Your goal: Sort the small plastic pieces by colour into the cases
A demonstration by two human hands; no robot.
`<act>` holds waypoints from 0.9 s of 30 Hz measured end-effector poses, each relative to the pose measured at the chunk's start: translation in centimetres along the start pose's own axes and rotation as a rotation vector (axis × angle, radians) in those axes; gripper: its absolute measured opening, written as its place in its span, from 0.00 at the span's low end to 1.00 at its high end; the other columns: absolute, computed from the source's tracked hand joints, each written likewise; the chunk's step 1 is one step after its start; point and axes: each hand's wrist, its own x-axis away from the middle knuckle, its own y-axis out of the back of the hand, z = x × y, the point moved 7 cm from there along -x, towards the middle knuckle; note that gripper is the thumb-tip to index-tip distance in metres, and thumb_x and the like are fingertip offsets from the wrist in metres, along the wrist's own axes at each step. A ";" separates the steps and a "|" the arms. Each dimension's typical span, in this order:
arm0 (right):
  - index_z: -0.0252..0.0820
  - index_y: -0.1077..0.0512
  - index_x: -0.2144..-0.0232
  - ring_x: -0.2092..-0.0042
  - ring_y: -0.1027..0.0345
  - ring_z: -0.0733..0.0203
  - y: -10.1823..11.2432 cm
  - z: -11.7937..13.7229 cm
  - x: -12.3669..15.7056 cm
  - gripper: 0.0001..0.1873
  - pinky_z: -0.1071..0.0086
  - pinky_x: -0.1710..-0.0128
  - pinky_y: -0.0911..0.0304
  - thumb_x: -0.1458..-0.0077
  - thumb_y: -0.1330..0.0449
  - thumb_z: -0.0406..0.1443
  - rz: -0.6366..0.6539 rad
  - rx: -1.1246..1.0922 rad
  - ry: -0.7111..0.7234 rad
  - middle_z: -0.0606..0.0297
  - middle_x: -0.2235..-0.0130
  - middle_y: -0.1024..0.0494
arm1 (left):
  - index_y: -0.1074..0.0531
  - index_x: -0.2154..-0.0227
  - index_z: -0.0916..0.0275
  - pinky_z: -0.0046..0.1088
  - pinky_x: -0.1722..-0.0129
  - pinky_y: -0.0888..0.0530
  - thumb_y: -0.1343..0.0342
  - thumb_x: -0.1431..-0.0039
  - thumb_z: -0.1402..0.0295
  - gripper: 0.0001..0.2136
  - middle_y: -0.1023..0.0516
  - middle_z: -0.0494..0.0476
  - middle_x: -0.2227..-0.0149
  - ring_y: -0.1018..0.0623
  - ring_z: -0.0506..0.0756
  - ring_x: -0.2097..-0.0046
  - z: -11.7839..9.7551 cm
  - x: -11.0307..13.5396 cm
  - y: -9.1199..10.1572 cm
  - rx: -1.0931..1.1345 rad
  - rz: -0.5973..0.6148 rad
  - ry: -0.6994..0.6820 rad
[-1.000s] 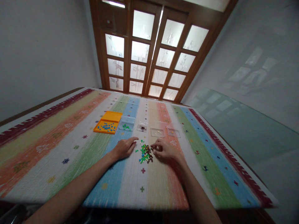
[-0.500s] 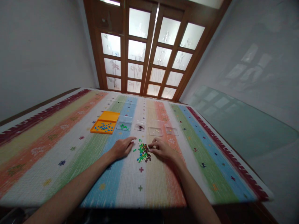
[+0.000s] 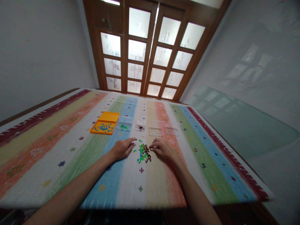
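A pile of small toy bricks (image 3: 143,153) in green, brown, yellow, white and blue lies on the striped cloth between my hands. My left hand (image 3: 123,148) rests on the cloth to the left of the pile, empty, its index finger stretched out past the upper left edge of the loose pieces. At the pile's right side, my right hand (image 3: 161,148) has thumb and forefinger pinched at a small brown brick (image 3: 150,147). The other fingers of that hand are curled, partly hiding the cloth beneath.
Beyond the pile stands an open orange case (image 3: 102,132) holding blue bricks. To its right come a clear box (image 3: 119,128) with green bricks, another clear box (image 3: 136,128) with brown ones, and two clear boxes (image 3: 156,135) (image 3: 172,134) with a few pale or yellow pieces.
Almost nothing differs. The right fingertips have shifted very slightly at the pile's edge; my left hand and the boxes stay where they were.
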 end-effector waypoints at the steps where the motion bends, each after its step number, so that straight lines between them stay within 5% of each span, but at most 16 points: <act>1: 0.42 0.17 0.62 0.63 0.29 0.61 0.0 -0.1 0.0 0.08 0.69 0.62 0.36 0.42 0.35 0.29 -0.010 -0.004 0.005 0.61 0.65 0.23 | 0.30 0.45 0.64 0.30 0.59 0.22 0.54 0.29 0.67 0.15 0.17 0.59 0.62 0.17 0.55 0.63 0.0 0.0 0.0 0.002 0.001 -0.002; 15: 0.39 0.19 0.65 0.64 0.28 0.60 0.6 0.0 0.2 0.10 0.69 0.62 0.36 0.41 0.39 0.25 -0.173 0.106 0.041 0.59 0.66 0.20 | 0.30 0.45 0.63 0.28 0.59 0.22 0.53 0.29 0.68 0.15 0.17 0.59 0.60 0.17 0.55 0.62 -0.2 0.0 0.1 0.015 -0.009 -0.015; 27: 0.39 0.20 0.65 0.62 0.28 0.59 1.1 -0.2 -0.1 0.09 0.67 0.58 0.36 0.39 0.41 0.29 -0.104 0.079 -0.057 0.59 0.65 0.19 | 0.30 0.45 0.62 0.31 0.58 0.21 0.54 0.30 0.67 0.15 0.17 0.60 0.57 0.17 0.56 0.59 -0.2 -0.1 0.1 0.013 0.005 -0.011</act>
